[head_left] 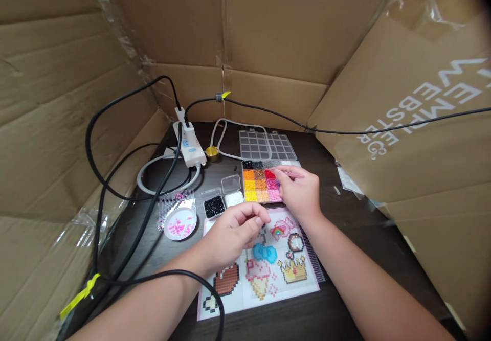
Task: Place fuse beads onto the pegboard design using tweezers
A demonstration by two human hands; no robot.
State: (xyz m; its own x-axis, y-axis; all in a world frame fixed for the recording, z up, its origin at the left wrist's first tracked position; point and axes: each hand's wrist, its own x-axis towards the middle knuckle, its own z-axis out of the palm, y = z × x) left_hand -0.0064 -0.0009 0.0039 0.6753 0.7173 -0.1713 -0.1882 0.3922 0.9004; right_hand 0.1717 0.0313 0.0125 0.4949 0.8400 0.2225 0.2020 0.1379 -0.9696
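My right hand (301, 190) pinches pink tweezers (291, 174) over the right part of a compartment box of beads (257, 183). The tips are by the red beads (269, 174); whether they grip a bead is too small to tell. My left hand (243, 226) is curled closed above the pattern sheet (307, 295), with nothing visible in its fingers. On that sheet are a blue bow (264, 253), a crown (293, 269), an ice-cream cone (260, 282) and other pixel pictures. My left hand hides part of the sheet.
A small box of black beads (214, 206), white beads (233, 198) and a dish with pink beads (180, 224) lie to the left. Behind them stands a power strip (190, 144). A black cable (184, 272) crosses my left forearm. Cardboard walls (276, 34) surround the table.
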